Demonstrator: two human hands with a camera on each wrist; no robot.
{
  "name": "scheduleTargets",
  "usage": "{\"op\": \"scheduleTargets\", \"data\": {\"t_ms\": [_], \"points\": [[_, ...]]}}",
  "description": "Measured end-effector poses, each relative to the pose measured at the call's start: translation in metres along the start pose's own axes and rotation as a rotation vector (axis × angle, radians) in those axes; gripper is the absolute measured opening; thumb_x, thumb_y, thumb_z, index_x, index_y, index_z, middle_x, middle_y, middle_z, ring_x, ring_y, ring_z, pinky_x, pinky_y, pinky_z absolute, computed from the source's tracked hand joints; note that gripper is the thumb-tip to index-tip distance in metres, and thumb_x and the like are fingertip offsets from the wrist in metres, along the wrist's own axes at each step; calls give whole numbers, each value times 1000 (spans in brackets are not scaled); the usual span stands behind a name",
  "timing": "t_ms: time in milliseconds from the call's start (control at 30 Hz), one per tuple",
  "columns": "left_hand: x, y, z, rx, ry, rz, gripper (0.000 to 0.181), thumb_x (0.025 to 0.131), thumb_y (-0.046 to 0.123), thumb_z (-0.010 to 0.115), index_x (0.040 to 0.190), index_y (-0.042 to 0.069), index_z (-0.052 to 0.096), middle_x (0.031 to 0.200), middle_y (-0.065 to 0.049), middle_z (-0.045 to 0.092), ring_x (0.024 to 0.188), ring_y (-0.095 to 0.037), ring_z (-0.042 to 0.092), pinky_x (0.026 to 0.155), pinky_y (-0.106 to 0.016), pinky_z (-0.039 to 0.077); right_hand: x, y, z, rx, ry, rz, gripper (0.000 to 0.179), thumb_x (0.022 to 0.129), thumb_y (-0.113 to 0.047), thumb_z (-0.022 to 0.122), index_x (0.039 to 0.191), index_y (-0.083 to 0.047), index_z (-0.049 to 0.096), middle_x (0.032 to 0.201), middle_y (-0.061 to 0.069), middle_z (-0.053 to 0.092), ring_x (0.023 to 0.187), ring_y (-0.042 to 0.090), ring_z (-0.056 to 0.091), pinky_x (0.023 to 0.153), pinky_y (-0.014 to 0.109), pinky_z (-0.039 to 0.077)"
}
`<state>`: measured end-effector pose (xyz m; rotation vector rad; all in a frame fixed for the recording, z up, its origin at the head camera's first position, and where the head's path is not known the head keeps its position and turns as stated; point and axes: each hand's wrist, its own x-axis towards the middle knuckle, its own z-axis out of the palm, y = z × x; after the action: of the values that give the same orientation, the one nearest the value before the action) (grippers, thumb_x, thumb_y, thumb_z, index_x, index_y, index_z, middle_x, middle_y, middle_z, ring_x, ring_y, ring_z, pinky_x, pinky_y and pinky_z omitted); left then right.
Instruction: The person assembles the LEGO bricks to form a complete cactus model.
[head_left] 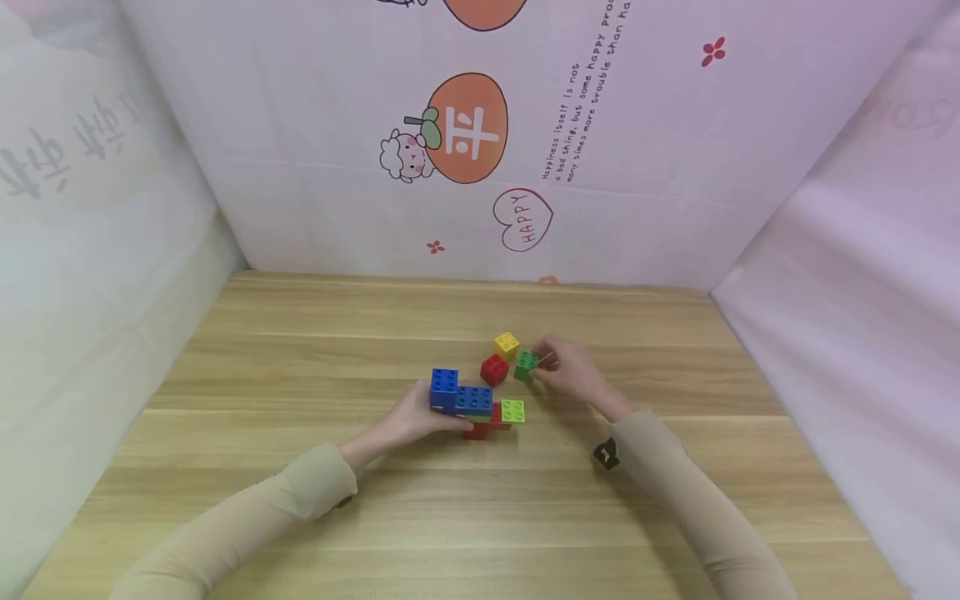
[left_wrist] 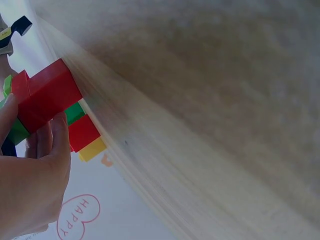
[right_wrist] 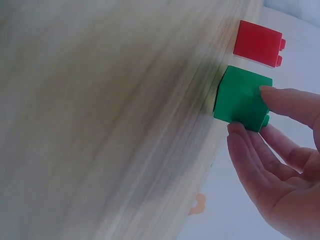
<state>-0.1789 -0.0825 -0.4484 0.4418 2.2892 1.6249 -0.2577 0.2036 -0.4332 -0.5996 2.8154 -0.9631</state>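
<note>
- A person's right hand point(head_left: 567, 367) pinches a green block point(right_wrist: 242, 97) between thumb and fingers over the wooden table point(head_left: 337, 350); whether the block touches the wood cannot be told. A light hold on its side walls, clear of the studs, looks the surest.
- The left hand point(head_left: 415, 417), apart from the right, grips a cluster of joined blocks point(head_left: 472, 398), thumb along the near side. Holding it low and level should keep the joints from working loose.
- A loose red block point(head_left: 493, 370) sits just beside the green one, between the hands; a straight lift would likely avoid nudging it.
- Beyond the red, a yellow block point(head_left: 506, 343) rests studs up, best left undisturbed.
</note>
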Motion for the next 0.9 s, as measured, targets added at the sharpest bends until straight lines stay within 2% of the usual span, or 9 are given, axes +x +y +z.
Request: {"op": "scheduleTargets", "data": {"t_ms": [533,900], "points": [[-1,2,0,-14,-3,-5,59,79,22,84,131,9,57,126,-13,69,116,-29,67,103,-46,53,-15,-5,-5,2,-1,-2,31,86,-6,73,113,2,63,108,18,71,101,32,69,88,38,61],[-2,3,1,-26,0,-10,60,79,20,84,131,9,56,126,-14,69,116,-29,67,103,-46,53,-27,-12,-9,-8,32,-82,27,84,-6,74,109,1,65,104,16,72,95,29,70,85,37,62]]}}
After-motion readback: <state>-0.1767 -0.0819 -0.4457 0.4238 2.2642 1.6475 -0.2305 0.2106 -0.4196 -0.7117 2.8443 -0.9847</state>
